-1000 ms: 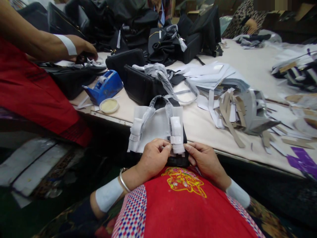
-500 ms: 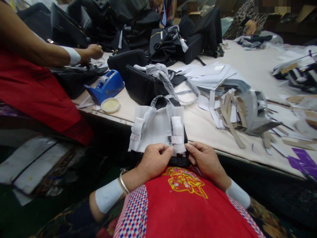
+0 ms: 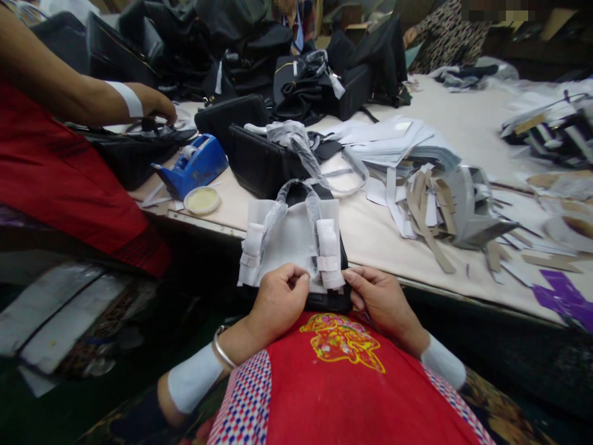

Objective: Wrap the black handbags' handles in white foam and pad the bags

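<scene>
A small black bag (image 3: 343,256) leans against the table edge in front of me, its face covered by a white sheet (image 3: 291,238). Clear film wraps its handle (image 3: 278,207), and white wrapping covers the strap piece on the left (image 3: 251,252) and the one on the right (image 3: 328,247). My left hand (image 3: 281,300) is closed in a pinch at the sheet's lower edge; what is between thumb and finger is hidden. With thumb and forefinger, my right hand (image 3: 382,298) grips the bag's lower right edge, beside the right wrapped strap piece.
On the table lie a blue tape dispenser (image 3: 197,167), a round shallow dish (image 3: 202,200), another black bag (image 3: 259,157), stacked white sheets (image 3: 398,139), card strips (image 3: 428,213) and a grey dispenser (image 3: 477,210). At left, a co-worker's hand (image 3: 157,105) is over a black bag. Bags pile up behind.
My left hand has shifted slightly left and down along the bag's lower edge. My right hand stays at the right corner. The co-worker's hand at left has lowered leftward.
</scene>
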Action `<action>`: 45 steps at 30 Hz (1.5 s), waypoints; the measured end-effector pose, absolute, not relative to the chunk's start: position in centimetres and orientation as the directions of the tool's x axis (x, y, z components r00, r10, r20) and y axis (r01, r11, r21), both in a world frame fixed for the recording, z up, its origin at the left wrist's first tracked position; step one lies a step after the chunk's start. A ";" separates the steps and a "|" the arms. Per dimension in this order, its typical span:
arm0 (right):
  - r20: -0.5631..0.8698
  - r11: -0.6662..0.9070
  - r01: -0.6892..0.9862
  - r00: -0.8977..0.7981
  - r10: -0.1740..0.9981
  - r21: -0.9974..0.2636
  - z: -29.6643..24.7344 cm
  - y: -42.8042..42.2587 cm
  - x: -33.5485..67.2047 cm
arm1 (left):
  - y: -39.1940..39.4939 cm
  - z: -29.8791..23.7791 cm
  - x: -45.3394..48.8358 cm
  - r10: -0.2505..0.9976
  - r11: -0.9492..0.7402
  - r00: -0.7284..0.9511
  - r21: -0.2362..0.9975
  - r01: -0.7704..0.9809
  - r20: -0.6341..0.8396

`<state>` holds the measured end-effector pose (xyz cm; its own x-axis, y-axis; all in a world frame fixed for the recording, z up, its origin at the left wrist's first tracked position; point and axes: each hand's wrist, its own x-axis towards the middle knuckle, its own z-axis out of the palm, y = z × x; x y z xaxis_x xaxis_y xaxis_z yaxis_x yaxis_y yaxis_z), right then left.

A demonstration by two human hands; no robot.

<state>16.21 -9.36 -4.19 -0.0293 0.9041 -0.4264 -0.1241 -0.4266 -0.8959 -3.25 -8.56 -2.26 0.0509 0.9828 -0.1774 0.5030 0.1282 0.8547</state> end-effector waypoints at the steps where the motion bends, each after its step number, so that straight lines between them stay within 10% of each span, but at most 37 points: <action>1: -0.421 -0.421 -0.126 -0.030 0.907 -0.898 -4.2 -9.4 16.2 | -8.7 -2.0 -3.3 0.986 0.110 0.057 0.870 0.480 -0.157; 20: -0.413 -0.413 -0.054 -0.024 0.911 -0.909 -3.0 -9.2 15.4 | -8.3 -3.2 -1.9 0.685 0.704 0.413 0.691 -0.165 -0.600; 35: -0.134 -0.139 0.303 0.035 0.990 -0.943 -3.0 -9.8 15.8 | -8.2 -3.2 -1.8 0.669 0.700 0.450 0.705 -0.114 -0.592; 45: -0.322 -0.298 0.306 -0.030 0.946 -0.904 -3.3 -9.1 15.3 | -8.3 -2.9 -2.0 0.671 0.659 0.471 0.752 -0.023 -0.573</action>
